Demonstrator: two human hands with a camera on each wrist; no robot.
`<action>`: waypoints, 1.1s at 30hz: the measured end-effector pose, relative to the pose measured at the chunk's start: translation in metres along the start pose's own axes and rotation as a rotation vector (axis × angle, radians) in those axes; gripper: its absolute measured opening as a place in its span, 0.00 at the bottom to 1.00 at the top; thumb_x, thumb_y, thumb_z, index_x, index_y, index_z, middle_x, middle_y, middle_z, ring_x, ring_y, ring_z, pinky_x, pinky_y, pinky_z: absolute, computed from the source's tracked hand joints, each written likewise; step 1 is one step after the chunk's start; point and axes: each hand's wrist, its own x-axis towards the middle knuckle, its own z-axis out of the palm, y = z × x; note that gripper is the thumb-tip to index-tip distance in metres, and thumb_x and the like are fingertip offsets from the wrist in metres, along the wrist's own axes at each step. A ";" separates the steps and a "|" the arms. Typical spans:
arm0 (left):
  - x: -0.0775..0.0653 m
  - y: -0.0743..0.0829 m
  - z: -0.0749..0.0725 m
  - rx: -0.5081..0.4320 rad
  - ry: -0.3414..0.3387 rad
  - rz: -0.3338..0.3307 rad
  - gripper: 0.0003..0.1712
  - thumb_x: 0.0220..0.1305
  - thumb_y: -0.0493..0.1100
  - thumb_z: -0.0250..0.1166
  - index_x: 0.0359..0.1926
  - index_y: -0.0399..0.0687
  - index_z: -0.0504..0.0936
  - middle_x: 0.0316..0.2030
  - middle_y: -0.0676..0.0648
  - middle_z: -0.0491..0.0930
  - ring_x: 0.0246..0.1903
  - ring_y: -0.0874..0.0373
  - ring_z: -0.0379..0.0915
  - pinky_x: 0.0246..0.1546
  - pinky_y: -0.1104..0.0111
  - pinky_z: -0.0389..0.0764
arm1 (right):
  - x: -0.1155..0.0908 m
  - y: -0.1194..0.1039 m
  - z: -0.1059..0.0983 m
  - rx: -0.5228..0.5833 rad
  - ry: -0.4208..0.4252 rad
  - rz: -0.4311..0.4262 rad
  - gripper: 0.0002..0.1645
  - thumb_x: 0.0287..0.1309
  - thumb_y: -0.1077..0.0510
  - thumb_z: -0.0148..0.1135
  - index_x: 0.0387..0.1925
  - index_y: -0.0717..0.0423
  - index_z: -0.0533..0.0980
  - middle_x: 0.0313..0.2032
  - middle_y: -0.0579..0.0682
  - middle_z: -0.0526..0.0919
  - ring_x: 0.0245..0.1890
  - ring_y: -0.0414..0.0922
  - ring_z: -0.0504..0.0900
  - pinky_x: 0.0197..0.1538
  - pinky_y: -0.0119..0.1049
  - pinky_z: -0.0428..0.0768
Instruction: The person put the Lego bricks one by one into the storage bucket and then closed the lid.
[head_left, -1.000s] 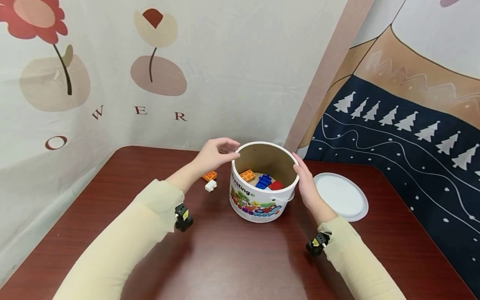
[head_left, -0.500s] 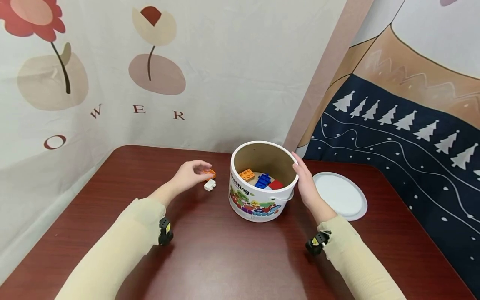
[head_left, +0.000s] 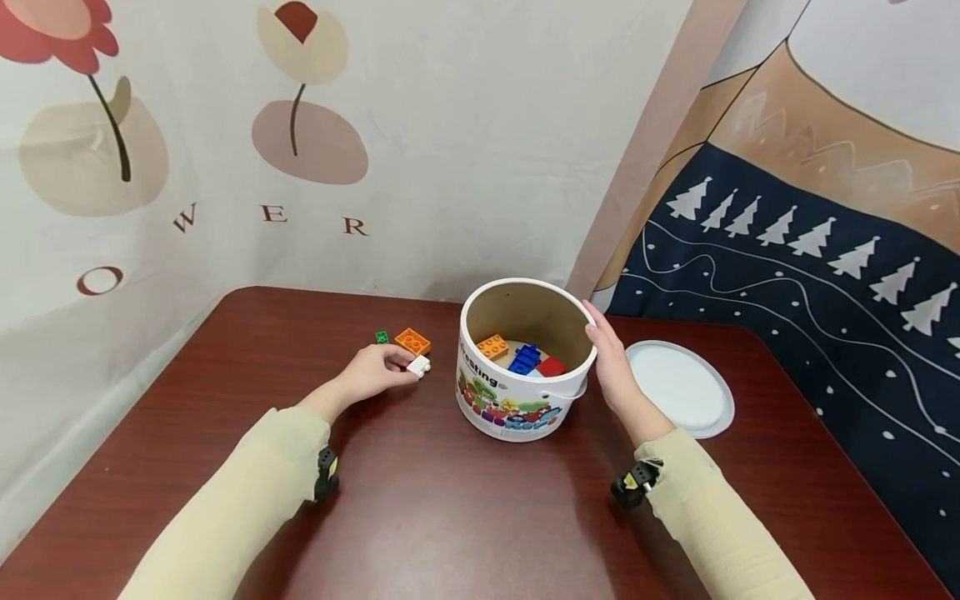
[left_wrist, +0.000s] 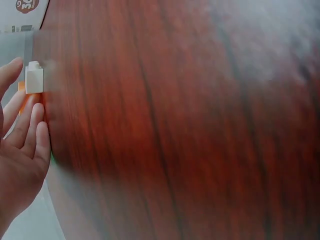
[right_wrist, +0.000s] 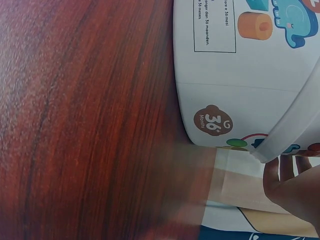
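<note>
My left hand is low over the table at a small white toy brick, its thumb and fingers on either side of it. In the left wrist view the thumb stands apart from the white brick. An orange brick and a small green brick lie just beyond that hand. My right hand holds the white bucket at its right rim, thumb at the edge and fingers along the outside. Inside the bucket are an orange brick, a blue piece and a red brick.
A round white lid lies on the brown table to the right of the bucket. The bucket's handle hangs down its side by the right fingers. Printed cloth hangs behind the table.
My left hand has moved from the bucket's left rim down to the loose bricks, past the orange one to the white one. The green brick has come into sight. My right hand stays at the bucket.
</note>
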 end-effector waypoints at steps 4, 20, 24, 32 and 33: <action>0.002 0.004 0.003 0.035 -0.002 0.002 0.21 0.52 0.43 0.70 0.45 0.35 0.79 0.40 0.40 0.81 0.35 0.55 0.76 0.35 0.71 0.76 | 0.000 -0.001 0.000 0.003 0.001 0.001 0.30 0.71 0.50 0.32 0.72 0.48 0.49 0.73 0.52 0.49 0.72 0.53 0.48 0.70 0.59 0.48; 0.001 0.006 0.002 0.034 -0.004 -0.001 0.16 0.55 0.38 0.66 0.45 0.35 0.79 0.36 0.41 0.78 0.33 0.55 0.73 0.32 0.72 0.74 | 0.001 -0.001 0.000 0.006 -0.002 -0.010 0.30 0.71 0.50 0.32 0.72 0.47 0.49 0.73 0.51 0.49 0.72 0.52 0.48 0.71 0.58 0.47; 0.001 0.006 0.000 0.029 -0.028 -0.003 0.16 0.56 0.38 0.65 0.45 0.34 0.79 0.36 0.40 0.79 0.33 0.55 0.73 0.31 0.72 0.74 | 0.000 -0.002 0.000 0.006 -0.001 -0.003 0.30 0.71 0.49 0.32 0.72 0.46 0.49 0.73 0.50 0.48 0.72 0.52 0.48 0.71 0.58 0.47; 0.000 0.010 -0.007 0.014 -0.055 0.026 0.17 0.57 0.39 0.64 0.47 0.34 0.79 0.38 0.39 0.79 0.36 0.54 0.74 0.34 0.71 0.74 | 0.000 -0.001 0.000 0.002 0.002 0.008 0.30 0.71 0.50 0.33 0.72 0.46 0.49 0.73 0.51 0.48 0.72 0.52 0.48 0.70 0.59 0.48; -0.001 0.011 -0.008 0.012 -0.055 0.033 0.18 0.57 0.38 0.64 0.47 0.34 0.79 0.38 0.39 0.79 0.36 0.54 0.74 0.35 0.71 0.75 | 0.000 0.000 0.000 0.003 0.003 0.009 0.30 0.71 0.50 0.33 0.72 0.47 0.49 0.73 0.51 0.48 0.72 0.52 0.48 0.70 0.59 0.48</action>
